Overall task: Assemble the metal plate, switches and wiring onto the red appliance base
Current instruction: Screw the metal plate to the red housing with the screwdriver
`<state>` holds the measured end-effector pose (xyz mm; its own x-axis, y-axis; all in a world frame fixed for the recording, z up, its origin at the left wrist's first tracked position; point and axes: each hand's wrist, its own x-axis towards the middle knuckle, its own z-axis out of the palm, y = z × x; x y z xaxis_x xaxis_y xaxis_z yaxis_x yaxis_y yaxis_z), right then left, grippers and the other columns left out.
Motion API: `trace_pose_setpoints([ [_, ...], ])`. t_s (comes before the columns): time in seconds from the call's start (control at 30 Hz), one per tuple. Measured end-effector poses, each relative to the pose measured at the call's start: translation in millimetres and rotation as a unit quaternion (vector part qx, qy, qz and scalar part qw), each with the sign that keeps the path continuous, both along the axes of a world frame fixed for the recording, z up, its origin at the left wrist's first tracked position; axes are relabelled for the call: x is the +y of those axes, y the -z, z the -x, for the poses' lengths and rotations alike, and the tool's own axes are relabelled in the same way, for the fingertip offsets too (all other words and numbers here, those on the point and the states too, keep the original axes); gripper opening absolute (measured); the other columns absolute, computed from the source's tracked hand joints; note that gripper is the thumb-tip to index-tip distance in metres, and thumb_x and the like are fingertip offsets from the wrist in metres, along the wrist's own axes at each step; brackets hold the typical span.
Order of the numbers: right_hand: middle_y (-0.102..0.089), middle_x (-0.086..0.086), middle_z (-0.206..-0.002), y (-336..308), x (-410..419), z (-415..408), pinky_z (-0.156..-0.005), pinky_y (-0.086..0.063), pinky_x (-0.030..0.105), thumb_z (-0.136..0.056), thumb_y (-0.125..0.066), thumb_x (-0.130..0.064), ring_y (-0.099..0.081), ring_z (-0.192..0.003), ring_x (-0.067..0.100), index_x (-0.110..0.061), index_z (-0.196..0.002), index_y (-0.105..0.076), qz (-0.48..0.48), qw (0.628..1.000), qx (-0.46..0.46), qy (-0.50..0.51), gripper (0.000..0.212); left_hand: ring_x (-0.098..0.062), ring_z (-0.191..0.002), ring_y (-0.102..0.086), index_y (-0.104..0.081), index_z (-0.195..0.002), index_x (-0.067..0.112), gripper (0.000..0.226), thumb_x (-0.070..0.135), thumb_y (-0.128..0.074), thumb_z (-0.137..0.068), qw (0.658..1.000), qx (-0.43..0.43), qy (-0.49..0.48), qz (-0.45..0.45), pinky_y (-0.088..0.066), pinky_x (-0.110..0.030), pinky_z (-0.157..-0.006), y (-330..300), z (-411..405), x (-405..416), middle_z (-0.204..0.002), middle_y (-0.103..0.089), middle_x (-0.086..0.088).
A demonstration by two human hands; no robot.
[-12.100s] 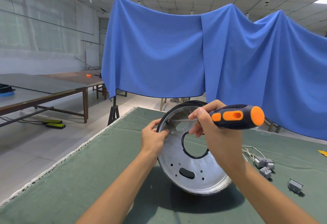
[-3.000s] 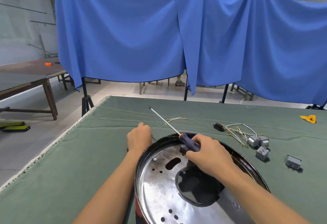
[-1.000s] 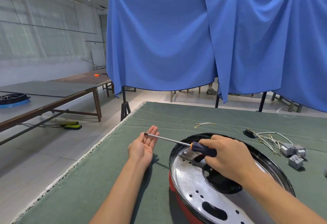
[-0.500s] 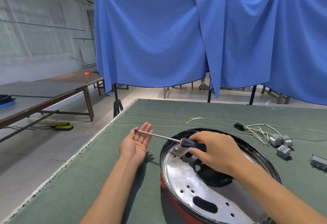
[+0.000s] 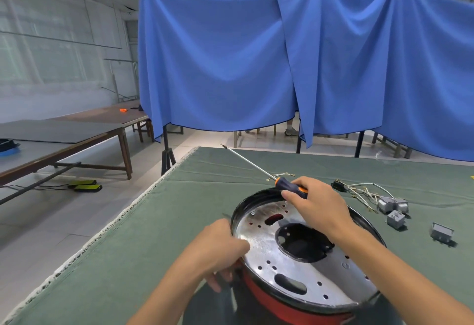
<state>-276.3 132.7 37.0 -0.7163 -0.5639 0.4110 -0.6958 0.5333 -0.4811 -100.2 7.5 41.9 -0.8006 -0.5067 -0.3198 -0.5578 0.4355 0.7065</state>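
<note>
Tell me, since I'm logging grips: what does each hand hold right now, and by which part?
The right hand grips the screwdriver by its handle. The left hand holds the red appliance base at its left rim.

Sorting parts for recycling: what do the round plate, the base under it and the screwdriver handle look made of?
Round plate: bare metal, probably steel; shiny, scuffed, with punched holes.
Base: glossy red wall, black rim; painted metal or plastic, can't tell.
Screwdriver handle: dark and orange moulded plastic or rubber, in the right hand.
</note>
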Motion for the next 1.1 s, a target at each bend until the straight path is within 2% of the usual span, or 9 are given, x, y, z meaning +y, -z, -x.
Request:
trace_pose_setpoints([
  [0.1,-0.062,-0.012,-0.082,-5.1,2.3,-5.8,-0.063,-0.041,0.03,-0.088,-0.058,-0.048,-0.057,-0.078,0.015,-0.036,-0.088,-0.057,0.013,1.0,-0.003,-0.003,0.012,-0.024,-0.07,-0.072,-0.054,-0.101,0.006,0.022,0.009,-0.044,-0.081,1.0,-0.001,0.004,-0.002,-0.06,-0.043,-0.054,3.1,8.2,-3.6,-0.091,-0.069,-0.014],
  [0.2,-0.06,-0.016,-0.077,-15.0,10.0,-9.4,-0.058,-0.035,0.028,-0.088,-0.059,-0.046,-0.055,-0.073,0.011,-0.037,-0.087,-0.056,0.029,1.0,-0.005,-0.009,0.01,-0.018,-0.058,-0.068,-0.05,-0.095,0.007,0.014,0.003,-0.04,-0.086,1.0,0.001,0.025,-0.005,-0.059,-0.037,-0.052,-2.0,26.7,-19.7,-0.079,-0.067,-0.01],
  [0.47,-0.061,-0.011,-0.067,-32.9,49.9,2.4,-0.055,-0.037,0.029,-0.086,-0.063,-0.041,-0.056,-0.065,0.01,-0.034,-0.075,-0.059,0.091,0.994,-0.057,0.015,0.013,-0.024,-0.073,-0.065,-0.054,-0.126,0.018,0.045,0.001,-0.042,-0.085,0.963,-0.098,0.146,0.203,-0.056,-0.031,-0.055,-30.9,97.9,-62.6,-0.094,-0.064,-0.005],
  [0.6,-0.062,-0.009,-0.063,-28.6,56.8,11.3,-0.054,-0.039,0.029,-0.086,-0.065,-0.038,-0.055,-0.061,0.01,-0.032,-0.076,-0.063,0.125,0.989,-0.081,0.021,0.012,-0.026,-0.109,-0.058,-0.059,-0.125,0.025,0.038,0.015,-0.051,-0.09,0.933,0.033,0.204,0.295,-0.049,-0.039,-0.092,-16.3,133.7,-42.5,-0.122,-0.064,-0.002],
  [0.73,-0.061,-0.005,-0.061,-20.5,53.3,17.3,-0.042,-0.04,0.016,-0.086,-0.065,-0.036,-0.055,-0.05,0.003,-0.027,-0.074,-0.066,0.17,0.979,-0.106,0.033,0.015,-0.019,-0.095,-0.062,-0.054,-0.128,0.023,0.04,0.027,-0.059,-0.089,0.957,0.156,0.141,0.198,-0.049,-0.031,-0.085,-9.1,133.2,-19.2,-0.101,-0.063,0.005],
  [0.87,-0.058,-0.008,-0.05,-10.0,53.2,23.3,-0.034,-0.031,0.006,-0.086,-0.065,-0.034,-0.054,-0.043,-0.006,-0.025,-0.071,-0.066,0.187,0.973,-0.125,0.043,0.017,-0.026,-0.086,-0.067,-0.059,-0.101,0.013,0.029,0.036,-0.052,-0.084,0.982,0.034,0.025,0.181,-0.059,-0.039,-0.073,-8.1,93.4,-22.6,-0.096,-0.066,-0.008],
  [0.97,-0.052,-0.015,-0.042,-7.1,51.7,28.8,-0.031,-0.03,0.007,-0.086,-0.066,-0.034,-0.052,-0.038,-0.002,-0.024,-0.07,-0.066,0.187,0.97,-0.152,0.034,0.019,-0.024,-0.061,-0.069,-0.059,-0.096,0.004,0.035,0.035,-0.052,-0.081,0.997,-0.064,0.037,0.036,-0.059,-0.038,-0.051,-8.3,65.0,-16.4,-0.083,-0.065,-0.01],
  [1.03,-0.052,-0.015,-0.042,-6.8,48.7,31.0,-0.041,-0.045,0.013,-0.086,-0.066,-0.036,-0.053,-0.039,0.002,-0.025,-0.07,-0.066,0.169,0.973,-0.156,0.024,0.019,-0.026,-0.061,-0.068,-0.057,-0.099,0.002,0.025,0.022,-0.051,-0.084,0.997,-0.061,0.04,-0.029,-0.059,-0.042,-0.053,-5.2,57.8,-7.8,-0.091,-0.065,-0.014],
  [1.1,-0.057,-0.01,-0.048,-5.6,46.4,29.8,-0.062,-0.059,0.037,-0.084,-0.067,-0.038,-0.059,-0.053,0.012,-0.026,-0.073,-0.067,0.155,0.973,-0.173,0.008,0.017,-0.028,-0.063,-0.067,-0.057,-0.101,0.001,0.022,0.011,-0.045,-0.086,0.999,-0.026,0.021,-0.041,-0.06,-0.047,-0.061,-3.8,57.8,-2.5,-0.094,-0.068,-0.02],
])
